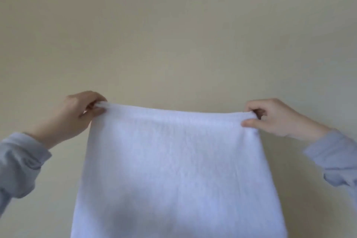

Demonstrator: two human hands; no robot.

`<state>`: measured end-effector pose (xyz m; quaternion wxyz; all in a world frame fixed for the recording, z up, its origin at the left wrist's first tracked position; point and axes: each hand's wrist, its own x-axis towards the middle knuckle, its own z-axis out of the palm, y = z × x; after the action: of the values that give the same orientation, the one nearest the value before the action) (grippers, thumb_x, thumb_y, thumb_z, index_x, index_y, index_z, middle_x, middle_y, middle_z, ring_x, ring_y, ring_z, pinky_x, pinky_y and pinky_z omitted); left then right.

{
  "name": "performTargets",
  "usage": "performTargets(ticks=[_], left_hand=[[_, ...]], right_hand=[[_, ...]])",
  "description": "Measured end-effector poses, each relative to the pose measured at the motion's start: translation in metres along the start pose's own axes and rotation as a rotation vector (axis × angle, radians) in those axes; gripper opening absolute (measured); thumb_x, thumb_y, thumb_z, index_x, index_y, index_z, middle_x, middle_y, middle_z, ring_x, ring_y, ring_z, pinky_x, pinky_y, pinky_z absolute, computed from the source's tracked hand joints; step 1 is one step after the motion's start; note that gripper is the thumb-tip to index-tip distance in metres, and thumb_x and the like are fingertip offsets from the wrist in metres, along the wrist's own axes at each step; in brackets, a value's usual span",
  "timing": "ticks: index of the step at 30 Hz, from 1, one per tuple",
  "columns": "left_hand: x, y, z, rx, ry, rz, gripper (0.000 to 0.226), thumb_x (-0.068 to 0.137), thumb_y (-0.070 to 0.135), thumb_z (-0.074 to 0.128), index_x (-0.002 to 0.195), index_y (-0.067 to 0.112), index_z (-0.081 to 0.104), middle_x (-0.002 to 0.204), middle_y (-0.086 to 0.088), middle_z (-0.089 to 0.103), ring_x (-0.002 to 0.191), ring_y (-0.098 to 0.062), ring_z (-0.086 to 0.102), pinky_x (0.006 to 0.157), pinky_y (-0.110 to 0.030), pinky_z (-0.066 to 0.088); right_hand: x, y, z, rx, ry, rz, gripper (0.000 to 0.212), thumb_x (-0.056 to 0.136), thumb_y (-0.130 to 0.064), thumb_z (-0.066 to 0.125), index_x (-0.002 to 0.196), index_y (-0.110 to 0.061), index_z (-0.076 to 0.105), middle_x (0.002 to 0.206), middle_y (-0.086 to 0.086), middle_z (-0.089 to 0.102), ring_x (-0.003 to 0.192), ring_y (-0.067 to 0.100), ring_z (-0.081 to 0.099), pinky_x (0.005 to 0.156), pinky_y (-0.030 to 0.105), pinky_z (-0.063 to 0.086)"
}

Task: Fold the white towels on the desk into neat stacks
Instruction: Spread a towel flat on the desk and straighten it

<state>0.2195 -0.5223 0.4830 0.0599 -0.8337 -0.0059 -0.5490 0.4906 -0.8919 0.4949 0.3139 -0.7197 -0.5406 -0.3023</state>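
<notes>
White towel taut between left hand and right hand, each pinching one top corner

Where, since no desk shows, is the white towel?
Head view, centre: the white towel hangs before the beige wall, top corners pinched by the left hand and right hand.

Indoors, in a room with a plain cream wall. Too little on show to tell home, shop or office: only that bare wall behind a white towel.
</notes>
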Motion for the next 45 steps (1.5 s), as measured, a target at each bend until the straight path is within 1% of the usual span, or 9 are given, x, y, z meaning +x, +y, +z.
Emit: performTargets(ticks=[5, 10, 15, 18, 25, 30, 33, 37, 45], left_hand=[[-0.013, -0.006, 0.001, -0.039, 0.093, -0.006, 0.025, 0.087, 0.023, 0.058, 0.089, 0.046, 0.049, 0.087, 0.017, 0.06, 0.077, -0.005, 0.059, 0.074, -0.017, 0.045], [-0.009, 0.015, 0.017, -0.097, 0.072, -0.104, 0.025, 0.085, -0.001, 0.061, 0.084, 0.024, 0.056, 0.079, 0.012, 0.058, 0.077, 0.005, 0.057, 0.063, 0.003, 0.035], [-0.012, 0.013, 0.034, -0.326, -0.034, -0.265, 0.021, 0.089, 0.006, 0.057, 0.084, 0.026, 0.059, 0.082, 0.002, 0.063, 0.074, -0.022, 0.065, 0.077, -0.032, 0.052], [-0.015, 0.01, 0.04, -0.386, -0.032, -0.265, 0.029, 0.087, 0.011, 0.062, 0.079, 0.038, 0.061, 0.073, 0.011, 0.061, 0.059, 0.001, 0.057, 0.068, -0.029, 0.047], [-0.018, 0.01, 0.05, -0.491, -0.047, -0.28, 0.026, 0.088, 0.009, 0.06, 0.086, 0.035, 0.065, 0.079, 0.018, 0.066, 0.07, -0.007, 0.06, 0.069, -0.026, 0.048], [-0.011, -0.001, 0.027, -0.506, 0.26, -0.215, 0.016, 0.083, 0.039, 0.062, 0.099, 0.035, 0.063, 0.095, 0.015, 0.069, 0.086, 0.003, 0.063, 0.076, -0.009, 0.048], [-0.01, 0.009, 0.033, -0.405, 0.136, -0.244, 0.01, 0.079, 0.036, 0.057, 0.087, 0.041, 0.062, 0.086, 0.0, 0.066, 0.072, -0.001, 0.057, 0.066, -0.008, 0.043], [-0.024, 0.022, 0.04, -0.423, 0.153, -0.273, 0.014, 0.082, 0.024, 0.062, 0.085, 0.038, 0.063, 0.084, 0.017, 0.068, 0.073, 0.008, 0.059, 0.063, -0.002, 0.042], [-0.019, 0.043, 0.048, -0.703, 0.098, -0.457, 0.012, 0.086, 0.01, 0.063, 0.092, 0.021, 0.067, 0.097, -0.003, 0.068, 0.082, -0.01, 0.063, 0.079, -0.025, 0.047]], right_hand=[[-0.002, -0.002, -0.003, -0.002, 0.203, -0.04, 0.018, 0.072, -0.014, 0.076, 0.068, -0.017, 0.059, 0.065, 0.011, 0.056, 0.06, 0.017, 0.047, 0.06, 0.026, 0.037], [-0.001, 0.005, 0.015, 0.057, 0.126, 0.093, 0.019, 0.073, -0.015, 0.077, 0.066, -0.016, 0.059, 0.061, 0.006, 0.052, 0.057, 0.013, 0.04, 0.056, 0.024, 0.032], [-0.005, 0.016, 0.016, 0.207, 0.027, 0.255, 0.02, 0.071, -0.014, 0.079, 0.067, -0.022, 0.061, 0.065, 0.006, 0.064, 0.056, 0.01, 0.054, 0.061, 0.023, 0.04], [-0.015, 0.021, 0.02, 0.465, -0.006, 0.28, 0.035, 0.067, -0.002, 0.079, 0.071, -0.023, 0.052, 0.061, -0.011, 0.057, 0.055, 0.008, 0.051, 0.055, 0.015, 0.04], [-0.036, 0.019, 0.038, 0.889, 0.123, 0.466, 0.047, 0.073, 0.009, 0.066, 0.118, -0.004, 0.06, 0.078, 0.007, 0.056, 0.078, 0.019, 0.057, 0.077, 0.024, 0.048], [-0.029, 0.002, 0.002, 0.984, 0.385, 0.298, 0.037, 0.054, -0.008, 0.078, 0.09, -0.003, 0.071, 0.078, 0.002, 0.074, 0.072, 0.01, 0.069, 0.068, 0.017, 0.055], [-0.02, -0.003, 0.019, 0.777, 0.436, 0.334, 0.018, 0.071, 0.005, 0.072, 0.079, -0.01, 0.068, 0.063, -0.006, 0.07, 0.058, 0.005, 0.062, 0.062, 0.017, 0.051], [-0.019, 0.005, 0.022, 0.746, 0.49, 0.284, 0.02, 0.069, 0.003, 0.075, 0.074, -0.016, 0.071, 0.068, -0.003, 0.069, 0.061, 0.006, 0.062, 0.062, 0.014, 0.051], [-0.036, 0.02, 0.013, 0.768, 0.413, 0.365, 0.015, 0.07, -0.001, 0.076, 0.078, -0.014, 0.071, 0.073, -0.003, 0.073, 0.068, 0.009, 0.067, 0.066, 0.015, 0.053]])
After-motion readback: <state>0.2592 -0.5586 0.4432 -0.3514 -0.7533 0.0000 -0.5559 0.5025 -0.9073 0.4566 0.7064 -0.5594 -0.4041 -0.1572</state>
